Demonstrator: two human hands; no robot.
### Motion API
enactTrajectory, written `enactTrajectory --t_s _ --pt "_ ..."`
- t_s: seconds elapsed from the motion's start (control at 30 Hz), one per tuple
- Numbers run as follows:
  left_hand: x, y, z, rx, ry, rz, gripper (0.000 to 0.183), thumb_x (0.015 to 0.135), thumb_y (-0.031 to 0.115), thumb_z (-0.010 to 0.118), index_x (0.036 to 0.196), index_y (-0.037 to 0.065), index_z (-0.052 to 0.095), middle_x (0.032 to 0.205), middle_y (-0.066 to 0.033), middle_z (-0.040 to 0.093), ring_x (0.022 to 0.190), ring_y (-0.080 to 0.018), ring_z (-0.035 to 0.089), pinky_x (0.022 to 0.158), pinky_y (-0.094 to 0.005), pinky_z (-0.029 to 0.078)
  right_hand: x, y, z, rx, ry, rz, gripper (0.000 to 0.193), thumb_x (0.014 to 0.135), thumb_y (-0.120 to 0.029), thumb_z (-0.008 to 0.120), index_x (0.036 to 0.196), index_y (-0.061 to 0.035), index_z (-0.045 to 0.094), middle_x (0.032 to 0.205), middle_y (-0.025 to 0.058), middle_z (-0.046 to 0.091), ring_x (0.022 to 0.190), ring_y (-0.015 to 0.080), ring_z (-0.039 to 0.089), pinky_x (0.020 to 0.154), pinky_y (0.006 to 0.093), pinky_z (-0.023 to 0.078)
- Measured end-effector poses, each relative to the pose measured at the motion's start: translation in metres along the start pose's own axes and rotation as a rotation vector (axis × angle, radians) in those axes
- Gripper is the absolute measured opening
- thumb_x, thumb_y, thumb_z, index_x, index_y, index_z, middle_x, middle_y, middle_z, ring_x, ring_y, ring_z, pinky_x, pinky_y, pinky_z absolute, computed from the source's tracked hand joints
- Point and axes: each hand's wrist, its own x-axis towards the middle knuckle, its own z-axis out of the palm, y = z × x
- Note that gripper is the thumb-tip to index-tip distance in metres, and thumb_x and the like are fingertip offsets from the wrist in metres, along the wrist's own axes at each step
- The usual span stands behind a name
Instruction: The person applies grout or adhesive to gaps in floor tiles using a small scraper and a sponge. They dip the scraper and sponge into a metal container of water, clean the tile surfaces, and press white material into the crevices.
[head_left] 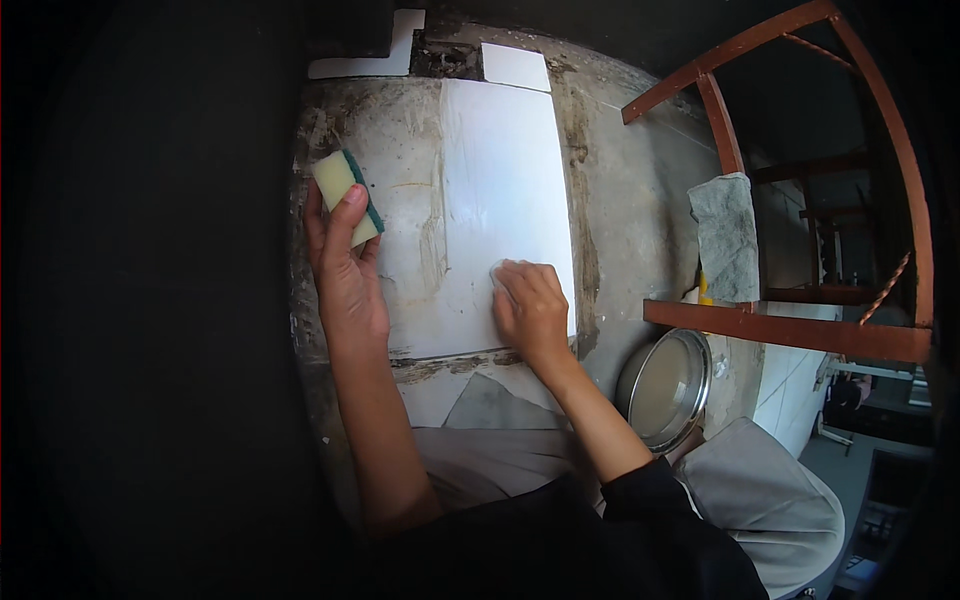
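The left hand point(345, 262) gripped a yellow-and-green sponge point(348, 195) between thumb and fingers, resting on the mortar-smeared left tile point(400, 180). The right hand point(530, 308) lay curled, fingers pressed together on the white tile point(505, 180). A metal bowl point(665, 385) of cloudy water stood to the right.

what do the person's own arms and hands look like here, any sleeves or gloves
Both hands are bare: no gloves, rings or watch show on the left hand or the right hand. The forearms are uncovered too. A dark, black-looking sleeve is pushed up to about the elbow on the right arm. On the left arm any sleeve merges with the dark clothing at the lower edge, so its end cannot be made out.
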Motion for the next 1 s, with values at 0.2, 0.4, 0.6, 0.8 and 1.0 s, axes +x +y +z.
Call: enactTrajectory --t_s 0.2,0.4,0.6,0.8,1.0 --pt "0.003 0.0 0.001 -0.005 0.005 0.004 0.079 0.074 0.034 0.075 0.14 0.01 0.038 0.124 -0.005 0.048 0.113 -0.014 0.042 0.098 -0.031 0.027 0.013 0.007 0.002 -0.04 0.015 0.076 0.024 0.069 0.003 0.065 0.093 -0.0003 0.066 0.096 0.0115 0.065 0.09 0.0299 0.059 0.077 0.0365 0.051" --pt "0.005 0.0 -0.006 0.006 0.012 0.0 0.079 0.073 0.034 0.075 0.139 0.01 0.038 0.126 -0.0049 0.047 0.114 -0.0146 0.041 0.098 -0.0316 0.027 -0.017 0.007 -0.009 -0.011 -0.012 0.025 0.027 0.068 0.004 0.066 0.094 -0.0021 0.067 0.099 0.0109 0.065 0.093 0.0308 0.06 0.081 0.0369 0.052" --pt "0.002 -0.003 0.004 -0.004 -0.019 -0.015 0.079 0.073 0.035 0.075 0.138 0.01 0.039 0.125 -0.0056 0.047 0.113 -0.0162 0.041 0.096 -0.0307 0.029 0.085 0.063 0.008 -0.068 0.076 0.155 0.014 0.07 -0.001 0.065 0.084 -0.001 0.069 0.089 0.0122 0.066 0.085 0.031 0.058 0.077 0.038 0.049" --pt "0.007 -0.002 -0.001 0.001 0.0 0.0 0.079 0.072 0.036 0.075 0.138 0.01 0.04 0.125 -0.0054 0.046 0.112 -0.0159 0.041 0.096 -0.0303 0.03 -0.002 0.035 -0.025 0.024 -0.057 0.066 0.02 0.071 0.0 0.065 0.09 -0.0013 0.068 0.097 0.0119 0.066 0.089 0.0298 0.059 0.081 0.0369 0.05" --pt "0.004 -0.004 -0.004 -0.004 -0.002 0.002 0.072 0.072 0.035 0.077 0.132 0.01 0.045 0.118 -0.0042 0.049 0.108 -0.0154 0.044 0.095 -0.0313 0.033 -0.028 0.036 -0.033 -0.015 -0.024 0.083 0.021 0.07 0.001 0.066 0.091 -0.002 0.068 0.098 0.0119 0.066 0.09 0.0306 0.059 0.081 0.0372 0.049"
